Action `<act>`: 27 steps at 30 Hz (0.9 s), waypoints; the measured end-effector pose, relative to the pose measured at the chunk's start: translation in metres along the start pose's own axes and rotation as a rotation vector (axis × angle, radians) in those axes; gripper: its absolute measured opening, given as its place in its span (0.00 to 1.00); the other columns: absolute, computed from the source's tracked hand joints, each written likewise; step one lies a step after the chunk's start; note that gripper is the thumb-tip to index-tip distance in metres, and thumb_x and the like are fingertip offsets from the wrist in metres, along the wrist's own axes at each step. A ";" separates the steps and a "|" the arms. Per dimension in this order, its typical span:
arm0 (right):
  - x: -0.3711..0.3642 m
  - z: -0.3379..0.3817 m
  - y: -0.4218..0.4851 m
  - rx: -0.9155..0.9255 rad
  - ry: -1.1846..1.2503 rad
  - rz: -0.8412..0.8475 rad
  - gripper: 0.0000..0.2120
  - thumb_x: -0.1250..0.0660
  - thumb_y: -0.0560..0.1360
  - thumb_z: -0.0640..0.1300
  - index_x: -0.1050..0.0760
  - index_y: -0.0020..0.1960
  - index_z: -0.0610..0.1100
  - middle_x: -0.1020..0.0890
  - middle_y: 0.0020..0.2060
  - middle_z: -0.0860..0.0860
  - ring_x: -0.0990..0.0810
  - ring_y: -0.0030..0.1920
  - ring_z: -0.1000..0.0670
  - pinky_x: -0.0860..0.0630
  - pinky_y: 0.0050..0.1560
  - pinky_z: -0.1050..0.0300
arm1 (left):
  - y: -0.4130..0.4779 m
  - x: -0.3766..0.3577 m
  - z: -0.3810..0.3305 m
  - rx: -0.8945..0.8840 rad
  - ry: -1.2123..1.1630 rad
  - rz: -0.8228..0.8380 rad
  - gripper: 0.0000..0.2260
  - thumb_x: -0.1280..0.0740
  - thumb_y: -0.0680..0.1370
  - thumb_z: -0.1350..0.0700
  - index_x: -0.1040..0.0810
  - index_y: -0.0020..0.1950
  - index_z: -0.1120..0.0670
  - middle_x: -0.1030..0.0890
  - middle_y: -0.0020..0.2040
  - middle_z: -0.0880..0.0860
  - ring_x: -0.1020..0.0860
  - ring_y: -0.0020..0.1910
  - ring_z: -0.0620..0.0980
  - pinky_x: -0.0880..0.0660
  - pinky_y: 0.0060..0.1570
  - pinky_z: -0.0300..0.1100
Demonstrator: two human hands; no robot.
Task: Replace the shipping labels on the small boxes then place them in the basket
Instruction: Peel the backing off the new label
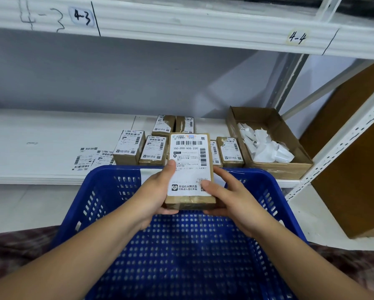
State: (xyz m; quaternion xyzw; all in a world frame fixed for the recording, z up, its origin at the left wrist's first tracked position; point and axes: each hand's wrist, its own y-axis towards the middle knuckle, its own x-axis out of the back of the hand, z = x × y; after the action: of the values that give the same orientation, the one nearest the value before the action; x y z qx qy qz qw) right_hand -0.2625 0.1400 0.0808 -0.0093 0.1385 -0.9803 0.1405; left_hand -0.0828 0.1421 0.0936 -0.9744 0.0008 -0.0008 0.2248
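Lying flat towards the left of the white shelf (41,152), several loose shipping labels (90,159) overlapped one another, just beside a cluster of small boxes (152,151) that stood on the same shelf, each bearing a white label on its upper face. In front of the shelf sat the blue perforated basket (108,187), its far rim close to the shelf edge. The left hand (158,191) reached over the basket and grasped the left side of the held box (190,202), with the thumb pressed on the top face and the fingers curled beneath. This brown cardboard box was held in the air above the far part of the basket, tilted up towards the camera, apart from the boxes on the shelf behind it. A new label (188,156), printed with barcodes, covered most of its upper face. The right hand (229,198) grasped the right side of the same box, the thumb resting on the lower right corner of the label and the fingers wrapped round the edge. Further right on the shelf stood an open cardboard tray (268,114) holding crumpled white paper scraps (266,146). At the far right a brown board (355,159) leaned behind the shelf's perforated white upright.
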 end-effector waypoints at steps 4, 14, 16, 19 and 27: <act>0.001 0.004 -0.002 0.024 -0.005 0.022 0.36 0.29 0.67 0.53 0.35 0.73 0.56 0.14 0.51 0.52 0.15 0.52 0.48 0.19 0.53 0.47 | 0.001 -0.001 0.002 -0.034 -0.018 -0.004 0.19 0.44 0.78 0.37 0.21 0.52 0.47 0.15 0.43 0.49 0.17 0.47 0.51 0.21 0.50 0.51; -0.003 0.006 -0.007 -0.066 -0.049 0.180 0.29 0.28 0.73 0.40 0.36 0.67 0.59 0.15 0.55 0.46 0.16 0.54 0.44 0.21 0.58 0.45 | 0.002 0.010 -0.008 -0.126 -0.151 -0.013 0.16 0.37 0.77 0.45 0.21 0.57 0.55 0.15 0.47 0.53 0.16 0.46 0.52 0.21 0.48 0.48; -0.005 0.003 -0.006 -0.032 -0.022 0.212 0.42 0.25 0.68 0.38 0.43 0.71 0.62 0.18 0.59 0.44 0.18 0.57 0.44 0.22 0.60 0.45 | -0.001 0.008 -0.007 -0.174 -0.093 0.011 0.17 0.35 0.75 0.46 0.22 0.58 0.56 0.15 0.46 0.52 0.16 0.45 0.50 0.22 0.42 0.44; -0.005 0.001 -0.005 0.044 0.095 0.142 0.50 0.23 0.65 0.36 0.47 0.74 0.64 0.18 0.58 0.45 0.17 0.57 0.45 0.21 0.57 0.46 | -0.006 0.003 -0.004 -0.208 -0.062 0.080 0.23 0.32 0.68 0.45 0.23 0.59 0.55 0.15 0.46 0.52 0.16 0.45 0.51 0.21 0.44 0.46; 0.000 0.003 -0.003 0.039 0.221 -0.058 0.21 0.30 0.68 0.50 0.21 0.59 0.45 0.17 0.53 0.38 0.18 0.53 0.39 0.24 0.57 0.39 | -0.006 -0.005 0.005 -0.155 0.051 0.220 0.17 0.32 0.73 0.49 0.25 0.60 0.52 0.15 0.47 0.51 0.16 0.46 0.50 0.22 0.49 0.45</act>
State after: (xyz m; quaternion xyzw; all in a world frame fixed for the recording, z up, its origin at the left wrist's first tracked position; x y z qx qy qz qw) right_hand -0.2634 0.1417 0.0840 0.0976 0.1335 -0.9815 0.0961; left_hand -0.0882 0.1499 0.0923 -0.9825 0.1134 -0.0009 0.1475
